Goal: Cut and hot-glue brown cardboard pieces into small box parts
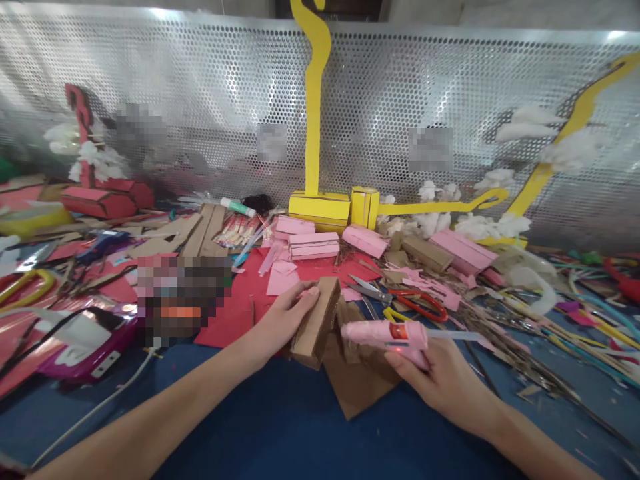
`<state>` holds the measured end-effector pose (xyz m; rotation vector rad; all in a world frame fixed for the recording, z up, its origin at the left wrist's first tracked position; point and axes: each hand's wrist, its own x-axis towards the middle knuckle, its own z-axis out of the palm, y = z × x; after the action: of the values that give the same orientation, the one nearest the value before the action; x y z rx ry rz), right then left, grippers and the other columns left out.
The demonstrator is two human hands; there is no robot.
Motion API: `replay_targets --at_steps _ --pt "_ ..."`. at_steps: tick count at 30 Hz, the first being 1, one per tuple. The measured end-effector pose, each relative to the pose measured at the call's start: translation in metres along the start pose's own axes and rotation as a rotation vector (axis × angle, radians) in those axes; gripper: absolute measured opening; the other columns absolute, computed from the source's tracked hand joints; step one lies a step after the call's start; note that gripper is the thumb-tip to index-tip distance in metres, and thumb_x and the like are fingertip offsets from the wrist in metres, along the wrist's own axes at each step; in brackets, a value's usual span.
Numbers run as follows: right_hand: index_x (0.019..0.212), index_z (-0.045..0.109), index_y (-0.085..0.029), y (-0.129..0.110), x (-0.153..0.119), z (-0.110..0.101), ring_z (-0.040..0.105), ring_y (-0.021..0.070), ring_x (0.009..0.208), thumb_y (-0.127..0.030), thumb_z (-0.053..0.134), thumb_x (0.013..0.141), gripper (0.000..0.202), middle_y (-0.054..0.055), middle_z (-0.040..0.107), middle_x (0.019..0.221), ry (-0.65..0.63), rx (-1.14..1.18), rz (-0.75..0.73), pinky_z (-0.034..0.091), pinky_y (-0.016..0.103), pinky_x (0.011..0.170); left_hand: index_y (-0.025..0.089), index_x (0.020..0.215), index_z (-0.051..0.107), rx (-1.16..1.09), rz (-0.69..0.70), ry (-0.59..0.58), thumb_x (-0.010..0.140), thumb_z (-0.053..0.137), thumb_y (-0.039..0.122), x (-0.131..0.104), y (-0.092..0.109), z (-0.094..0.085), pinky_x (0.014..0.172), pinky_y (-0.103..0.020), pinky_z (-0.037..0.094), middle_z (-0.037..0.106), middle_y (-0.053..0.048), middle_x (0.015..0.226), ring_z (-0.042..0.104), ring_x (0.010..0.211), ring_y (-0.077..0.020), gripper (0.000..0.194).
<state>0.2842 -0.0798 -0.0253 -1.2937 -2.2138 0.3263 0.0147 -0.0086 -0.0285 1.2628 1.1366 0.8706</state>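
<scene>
My left hand point(287, 313) grips a small brown cardboard box point(315, 327), tilted up off the table, with fingers along its left side and top. In my right hand point(445, 373) is a pink glue gun point(385, 337), its nozzle pointing left at the box's right side and a clear glue stick point(455, 335) poking out of its back. A small gap seems to lie between nozzle and box. Behind and below them are another folded cardboard piece point(349, 333) and a flat brown cardboard sheet point(353, 393). My right fingers are partly hidden behind the gun's handle.
Orange-handled scissors point(420, 303) lie just beyond the glue gun. Pink paper-covered boxes point(314, 247) and yellow hook-shaped pieces point(320, 210) stand farther back before a perforated metal panel point(210, 100). Red paper point(225, 320) and a purple device point(85, 350) are left; twigs point(545, 373) are right.
</scene>
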Motion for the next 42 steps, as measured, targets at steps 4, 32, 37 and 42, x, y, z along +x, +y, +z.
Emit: replay_targets --at_steps 4,32,37,42 --pt "0.094 0.075 -0.021 -0.001 -0.003 0.0 0.061 0.0172 0.054 -0.036 0.056 0.098 0.024 0.001 0.067 0.064 -0.077 0.03 -0.024 0.056 0.026 0.06 0.023 0.139 0.059 0.023 0.014 0.013 0.092 0.058 0.063 0.0 -0.002 -0.002 0.102 -0.032 0.05 0.063 -0.009 0.143 0.059 0.13 -0.0274 0.062" --pt "0.057 0.034 -0.026 0.01 0.005 0.009 0.033 0.0106 0.042 -0.044 0.054 0.098 0.049 -0.005 0.039 0.045 0.292 -0.196 0.073 0.027 0.027 0.044 0.022 0.134 0.062 0.002 0.0 -0.015 0.091 0.061 0.06 -0.006 0.006 0.001 0.104 -0.036 0.05 0.066 -0.009 0.139 0.061 0.127 -0.0293 0.058" --pt "0.065 0.052 -0.022 0.015 0.005 0.008 0.044 0.0133 0.044 -0.047 0.051 0.1 0.043 -0.002 0.051 0.049 0.258 -0.186 0.112 0.03 0.027 0.045 0.022 0.136 0.061 -0.017 -0.031 -0.006 0.09 0.062 0.058 -0.007 0.008 0.003 0.102 -0.035 0.051 0.065 -0.009 0.14 0.062 0.125 -0.0286 0.058" --pt "0.064 0.048 -0.023 0.021 0.004 0.01 0.041 0.0129 0.043 -0.05 0.049 0.101 0.046 -0.003 0.046 0.046 0.284 -0.221 0.146 0.029 0.028 0.045 0.022 0.137 0.06 -0.028 -0.047 -0.001 0.09 0.062 0.057 -0.007 0.009 0.003 0.099 -0.035 0.053 0.065 -0.011 0.141 0.064 0.123 -0.0289 0.059"
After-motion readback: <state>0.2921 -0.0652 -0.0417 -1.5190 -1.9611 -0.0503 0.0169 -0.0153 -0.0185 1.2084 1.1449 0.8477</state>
